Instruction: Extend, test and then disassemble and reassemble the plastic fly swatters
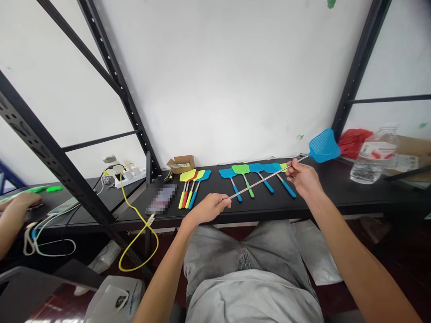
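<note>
A blue fly swatter [324, 146] with a long extended metal rod is held slantwise over the front of the black shelf. My left hand [213, 207] is closed around its handle end, which the fingers hide. Up near the blue head, my right hand [302, 176] pinches the rod between thumb and fingers. Beneath the rod lie several short fly swatters, among them a green one [241, 170] and a blue one [228, 173]. Farther left, a tight group of yellow, red and blue fly swatters [192, 179] lies side by side.
A small open cardboard box [182, 164] stands against the wall. Left of it are a blurred-out phone [162, 199], a yellow cable [132, 205] and a white power strip [132, 177]. A water bottle [373, 157] stands right. Another person's hand [23, 200] rests far left. Black uprights flank the shelf.
</note>
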The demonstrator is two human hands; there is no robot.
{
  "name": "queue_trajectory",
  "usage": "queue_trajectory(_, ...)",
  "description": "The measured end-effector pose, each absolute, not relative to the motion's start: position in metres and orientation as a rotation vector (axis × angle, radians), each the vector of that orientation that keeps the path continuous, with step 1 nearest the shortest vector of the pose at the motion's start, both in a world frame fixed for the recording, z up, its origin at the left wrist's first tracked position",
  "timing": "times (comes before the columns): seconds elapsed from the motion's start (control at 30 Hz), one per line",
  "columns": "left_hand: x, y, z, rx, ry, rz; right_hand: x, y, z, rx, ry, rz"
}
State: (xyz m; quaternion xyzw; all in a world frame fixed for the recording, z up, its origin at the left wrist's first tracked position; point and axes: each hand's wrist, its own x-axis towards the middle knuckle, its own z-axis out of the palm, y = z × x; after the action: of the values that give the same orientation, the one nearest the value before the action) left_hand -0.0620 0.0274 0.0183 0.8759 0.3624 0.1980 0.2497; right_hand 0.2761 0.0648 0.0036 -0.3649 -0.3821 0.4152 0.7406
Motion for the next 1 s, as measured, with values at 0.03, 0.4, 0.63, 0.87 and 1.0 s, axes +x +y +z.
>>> queue_trajectory(0.03, -0.065, 0.028, 0.019, 2.383, 0.984, 0.528, 0.279, 0.065, 0.003, -0.797, -0.829, 0.903)
queue_trajectory(0.4, -0.101, 0.043, 0.020, 2.269, 0.982, 0.420, 0.315, 0.063, 0.003, -0.823, -0.619, 0.842)
queue_trajectory(0.63, -0.111, 0.044, 0.022, 2.221, 1.016, 0.400, 0.319, 0.065, 0.000, -0.840, -0.605, 0.824)
queue_trajectory(0.87, -0.122, 0.045, 0.027, 2.247, 1.076, 0.405, 0.317, 0.060, 0.005, -0.822, -0.589, 0.848)
queue_trajectory(1.0, -0.122, 0.041, 0.033, 2.345, 1.202, 0.527, 0.314, 0.062, 0.003, -0.806, -0.647, 0.897)
